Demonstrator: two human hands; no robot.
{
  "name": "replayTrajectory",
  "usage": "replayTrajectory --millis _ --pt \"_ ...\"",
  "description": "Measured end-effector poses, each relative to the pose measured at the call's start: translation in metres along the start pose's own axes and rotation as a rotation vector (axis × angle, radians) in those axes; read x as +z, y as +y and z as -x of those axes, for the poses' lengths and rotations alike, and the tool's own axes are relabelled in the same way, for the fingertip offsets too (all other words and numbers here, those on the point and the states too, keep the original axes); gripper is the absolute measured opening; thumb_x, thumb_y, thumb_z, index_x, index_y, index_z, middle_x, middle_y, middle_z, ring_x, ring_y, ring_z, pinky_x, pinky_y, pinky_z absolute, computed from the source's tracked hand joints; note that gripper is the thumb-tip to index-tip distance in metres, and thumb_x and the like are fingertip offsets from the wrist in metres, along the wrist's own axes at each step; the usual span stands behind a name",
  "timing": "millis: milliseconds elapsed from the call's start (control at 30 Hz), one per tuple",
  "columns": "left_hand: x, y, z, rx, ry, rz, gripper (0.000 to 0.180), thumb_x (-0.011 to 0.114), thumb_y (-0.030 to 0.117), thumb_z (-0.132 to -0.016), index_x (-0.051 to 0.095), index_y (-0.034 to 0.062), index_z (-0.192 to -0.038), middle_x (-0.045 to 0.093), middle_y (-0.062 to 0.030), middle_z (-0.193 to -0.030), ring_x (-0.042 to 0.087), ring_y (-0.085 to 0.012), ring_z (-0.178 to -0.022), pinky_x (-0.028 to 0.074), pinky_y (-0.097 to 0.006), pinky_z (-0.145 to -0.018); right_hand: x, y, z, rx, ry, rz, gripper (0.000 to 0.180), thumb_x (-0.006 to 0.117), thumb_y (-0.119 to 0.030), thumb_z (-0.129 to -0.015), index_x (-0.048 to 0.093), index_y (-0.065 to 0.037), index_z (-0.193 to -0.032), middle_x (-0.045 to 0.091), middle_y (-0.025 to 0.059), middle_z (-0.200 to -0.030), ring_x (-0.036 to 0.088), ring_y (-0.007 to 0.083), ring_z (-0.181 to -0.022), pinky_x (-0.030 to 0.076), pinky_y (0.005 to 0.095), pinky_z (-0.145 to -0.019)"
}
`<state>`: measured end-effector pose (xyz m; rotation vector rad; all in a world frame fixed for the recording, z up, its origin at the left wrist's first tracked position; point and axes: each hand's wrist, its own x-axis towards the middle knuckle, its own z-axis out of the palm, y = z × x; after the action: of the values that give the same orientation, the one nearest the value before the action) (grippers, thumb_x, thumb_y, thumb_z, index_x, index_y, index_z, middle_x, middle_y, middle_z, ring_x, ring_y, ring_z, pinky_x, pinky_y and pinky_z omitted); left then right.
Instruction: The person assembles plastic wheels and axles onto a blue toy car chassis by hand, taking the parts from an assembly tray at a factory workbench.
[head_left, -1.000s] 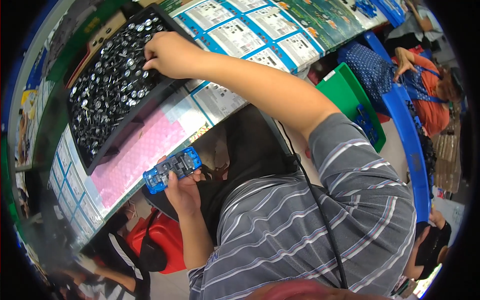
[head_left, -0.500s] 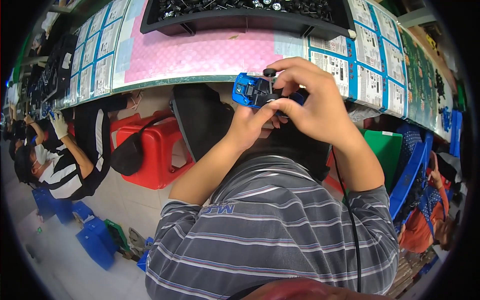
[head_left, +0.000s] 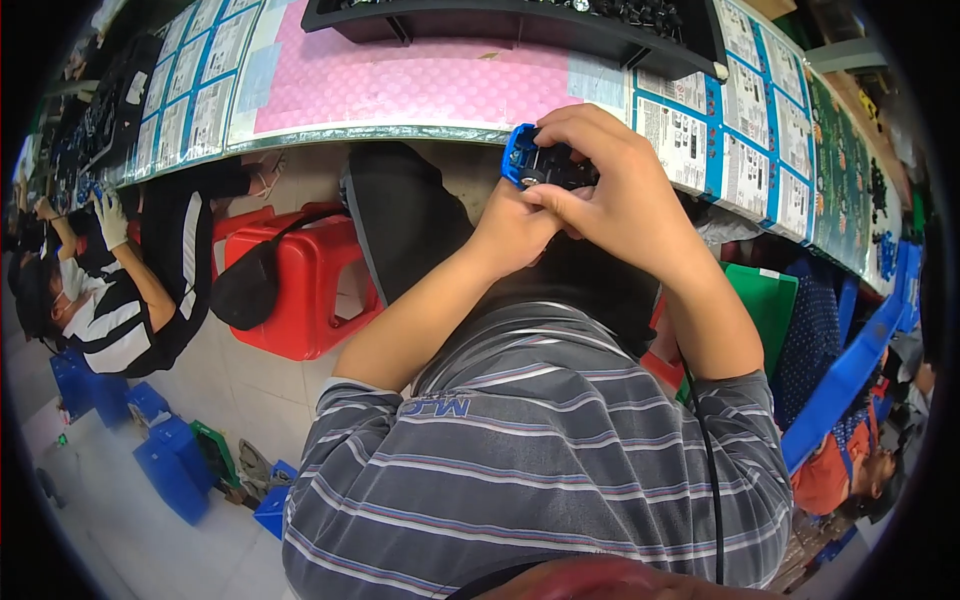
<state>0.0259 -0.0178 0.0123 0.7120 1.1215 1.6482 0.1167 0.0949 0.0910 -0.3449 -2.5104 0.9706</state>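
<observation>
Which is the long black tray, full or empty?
Not empty: small dark and shiny parts show inside the black tray. Whether it is full, I cannot tell; the picture's top edge cuts it off.

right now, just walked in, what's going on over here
A person in a grey striped shirt is handling a small blue-and-black toy car near the edge of a long, green-edged table. The right hand grips it, with the left hand partly hidden under the right. Beyond them, a black plastic tray of small black and silver parts sits on the table, past a pink sheet.
</observation>
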Motion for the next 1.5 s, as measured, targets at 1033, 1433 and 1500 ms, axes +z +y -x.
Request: replayTrajectory --millis 1033,1433,1500 --pt "-0.001 0.038 0.004 0.437 0.102 -0.419 0.024 0.077 0.003 -0.084 0.071 -0.0008 -0.107 0.067 -0.0099 -0.098 0.062 -0.0081 -0.067 0.05 -0.02 -0.056 -0.008 -0.002 0.032 0.212 0.238 -0.422 0.014 0.072 0.006 -0.08 0.069 0.002 -0.093 0.058 0.0109 -0.117 0.065 0.0134 -0.087 0.054 0.0237 -0.072" --pt "-0.008 0.036 0.015 0.459 0.114 -0.406 0.018 0.078 0.001 -0.083 0.074 -0.0013 -0.1 0.07 -0.0102 -0.095 0.067 -0.0112 -0.075 0.055 -0.02 -0.059 0.004 -0.009 0.036 0.057 0.285 -0.187 0.02 0.074 0.008 -0.073 0.069 -0.001 -0.091 0.058 0.0099 -0.098 0.063 0.0208 -0.079 0.052 0.0279 -0.068" --pt "-0.009 0.038 0.016 0.485 0.104 -0.401 0.017 0.077 0.001 -0.083 0.073 -0.0017 -0.099 0.069 -0.0105 -0.095 0.067 -0.0117 -0.076 0.056 -0.021 -0.061 0.008 -0.008 0.037 0.082 0.285 -0.243 0.02 0.074 0.006 -0.075 0.069 -0.001 -0.093 0.059 0.0099 -0.097 0.063 0.0209 -0.079 0.052 0.028 -0.069"
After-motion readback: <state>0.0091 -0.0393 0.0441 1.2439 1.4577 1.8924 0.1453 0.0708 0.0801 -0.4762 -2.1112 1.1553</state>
